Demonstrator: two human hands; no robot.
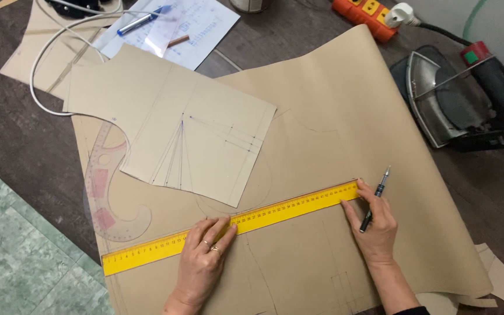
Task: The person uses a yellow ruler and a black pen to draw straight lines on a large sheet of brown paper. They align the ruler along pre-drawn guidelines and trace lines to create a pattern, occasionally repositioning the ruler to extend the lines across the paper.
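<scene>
Pressing between left hand (202, 256) and right hand (374, 224), yellow ruler (231, 224).

Two hands, the left hand (201, 262) and the right hand (375, 224), are showing. One yellow ruler (228, 227), one clear curve template (107, 192), two pens (375, 198) (141, 21), one cut paper pattern (176, 125), one big brown sheet (345, 116), one iron (462, 99) and one orange power strip (364, 16) are lying on the tabletop (13, 134).

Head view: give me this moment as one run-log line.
left hand pressing yellow ruler | right hand holding pen at ruler end | brown paper sheet underneath
</scene>
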